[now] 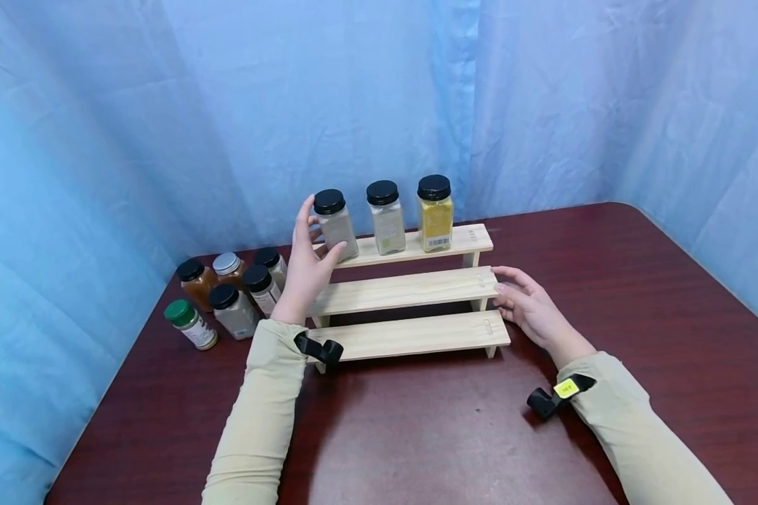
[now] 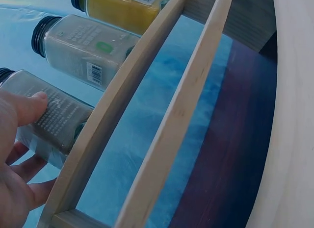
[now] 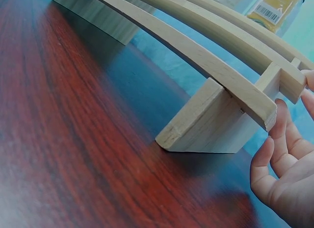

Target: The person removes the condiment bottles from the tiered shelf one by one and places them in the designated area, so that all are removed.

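Head view: left hand (image 1: 304, 273) holds grey jar (image 1: 337, 235) at left end of wooden rack (image 1: 404, 289), top tier; thumb and fingers curved round glass. Pale jar (image 1: 388, 228) and yellow jar (image 1: 436, 219) stand along same tier. Right hand (image 1: 530, 308) touches middle tier's right end. Six jars (image 1: 236, 317) (one green-lidded) grouped on worktop (image 1: 417, 428), left of rack.

Left wrist view: thumb on grey jar's printed side, base meeting tier.

Right wrist view: fingers relaxed, parted from thumb, at tier ends, no jar held.
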The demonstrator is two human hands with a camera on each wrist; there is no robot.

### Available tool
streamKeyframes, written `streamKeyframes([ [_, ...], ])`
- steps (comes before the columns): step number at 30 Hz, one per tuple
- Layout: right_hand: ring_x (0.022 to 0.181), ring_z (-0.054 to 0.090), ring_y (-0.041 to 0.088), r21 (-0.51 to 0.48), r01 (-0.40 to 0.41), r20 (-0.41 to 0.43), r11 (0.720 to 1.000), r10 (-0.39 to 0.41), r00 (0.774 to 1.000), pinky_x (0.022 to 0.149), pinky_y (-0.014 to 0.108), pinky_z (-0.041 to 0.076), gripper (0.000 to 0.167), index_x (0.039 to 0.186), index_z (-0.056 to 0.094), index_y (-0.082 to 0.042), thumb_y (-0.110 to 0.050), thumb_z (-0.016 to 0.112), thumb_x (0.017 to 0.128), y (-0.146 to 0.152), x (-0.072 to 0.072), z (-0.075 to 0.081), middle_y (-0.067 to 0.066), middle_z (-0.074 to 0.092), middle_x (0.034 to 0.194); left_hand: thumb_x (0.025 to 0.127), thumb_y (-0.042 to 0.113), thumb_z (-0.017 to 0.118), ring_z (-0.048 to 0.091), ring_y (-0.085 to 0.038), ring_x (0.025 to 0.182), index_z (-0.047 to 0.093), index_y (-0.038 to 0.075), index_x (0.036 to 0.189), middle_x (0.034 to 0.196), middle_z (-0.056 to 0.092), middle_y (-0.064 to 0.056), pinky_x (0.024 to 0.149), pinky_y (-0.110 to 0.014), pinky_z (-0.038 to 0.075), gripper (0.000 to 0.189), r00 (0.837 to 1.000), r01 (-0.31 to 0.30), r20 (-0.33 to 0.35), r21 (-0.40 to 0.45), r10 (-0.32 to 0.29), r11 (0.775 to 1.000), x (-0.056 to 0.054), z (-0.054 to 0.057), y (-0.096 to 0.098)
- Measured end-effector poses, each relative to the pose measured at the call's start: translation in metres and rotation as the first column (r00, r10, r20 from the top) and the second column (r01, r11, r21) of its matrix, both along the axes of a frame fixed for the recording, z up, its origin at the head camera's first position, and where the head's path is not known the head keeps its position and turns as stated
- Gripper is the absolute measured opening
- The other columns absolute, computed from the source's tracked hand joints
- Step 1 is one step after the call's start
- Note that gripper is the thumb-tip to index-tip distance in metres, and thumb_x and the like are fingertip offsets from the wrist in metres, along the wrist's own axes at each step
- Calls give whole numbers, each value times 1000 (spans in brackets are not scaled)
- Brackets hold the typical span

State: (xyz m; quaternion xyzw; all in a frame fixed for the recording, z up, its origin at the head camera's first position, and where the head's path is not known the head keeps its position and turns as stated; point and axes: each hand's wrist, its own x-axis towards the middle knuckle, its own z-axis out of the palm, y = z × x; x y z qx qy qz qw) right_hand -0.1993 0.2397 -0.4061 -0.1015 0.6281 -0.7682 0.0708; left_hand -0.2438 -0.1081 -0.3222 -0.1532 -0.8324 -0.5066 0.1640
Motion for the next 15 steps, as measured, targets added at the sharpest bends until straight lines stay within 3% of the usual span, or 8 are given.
streamKeyframes([
  [15, 75, 57, 3, -12, 6, 1, 1000, -6, 1000, 65, 19, 47, 22, 119, 51, -25, -15, 49, 99, -1, 1, 2, -9, 59, 99, 94, 10, 57, 47, -34, 122, 11, 25, 150, 140, 28, -19, 98, -48, 46, 75, 998, 22, -53, -49, -25, 999, 5, -1, -3],
])
